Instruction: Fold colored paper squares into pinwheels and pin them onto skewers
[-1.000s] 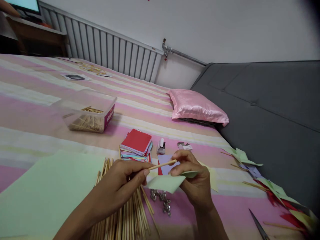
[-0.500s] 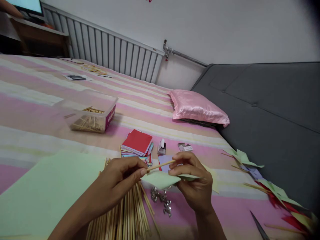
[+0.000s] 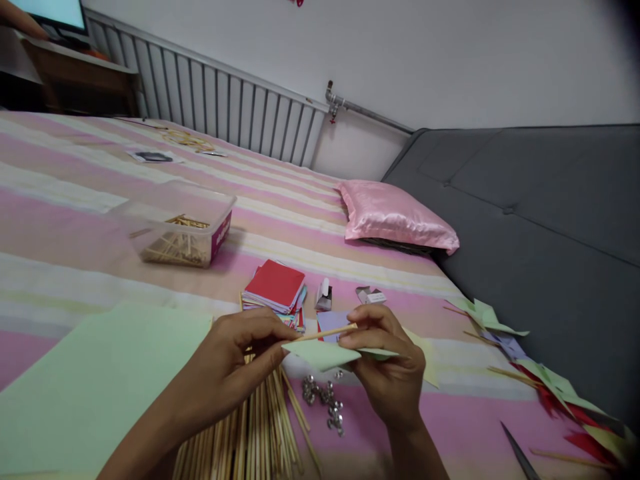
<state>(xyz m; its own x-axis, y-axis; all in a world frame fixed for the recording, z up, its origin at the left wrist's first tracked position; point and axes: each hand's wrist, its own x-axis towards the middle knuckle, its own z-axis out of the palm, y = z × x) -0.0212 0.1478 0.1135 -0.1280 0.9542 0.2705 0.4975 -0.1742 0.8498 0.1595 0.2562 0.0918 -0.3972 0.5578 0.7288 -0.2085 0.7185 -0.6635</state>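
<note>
Between my two hands a thin wooden stick (image 3: 325, 332) lies almost level over a folded pale green paper pinwheel (image 3: 323, 356). My left hand (image 3: 247, 350) pinches the stick near its left end, its fingertips close to the paper's left tip. My right hand (image 3: 393, 367) is closed round the pinwheel from the right, fingers on top and thumb hidden beneath, with its index finger at the stick's other end. Below are a bundle of wooden sticks (image 3: 250, 427), partly under my left forearm, and a small heap of shiny metal thumbtacks (image 3: 330, 403).
A stack of coloured paper squares (image 3: 275, 287) and small opened boxes (image 3: 324, 297) sit beyond my hands. Left are a large green sheet (image 3: 100, 373) and a clear plastic box (image 3: 220, 230) holding sticks. At right lie paper pinwheels on sticks (image 3: 555, 387) and a pointed dark blade (image 3: 517, 450).
The stick has shifted slightly to the right against the pinwheel, and my left fingers have moved a little left along it. My right hand keeps its grip.
</note>
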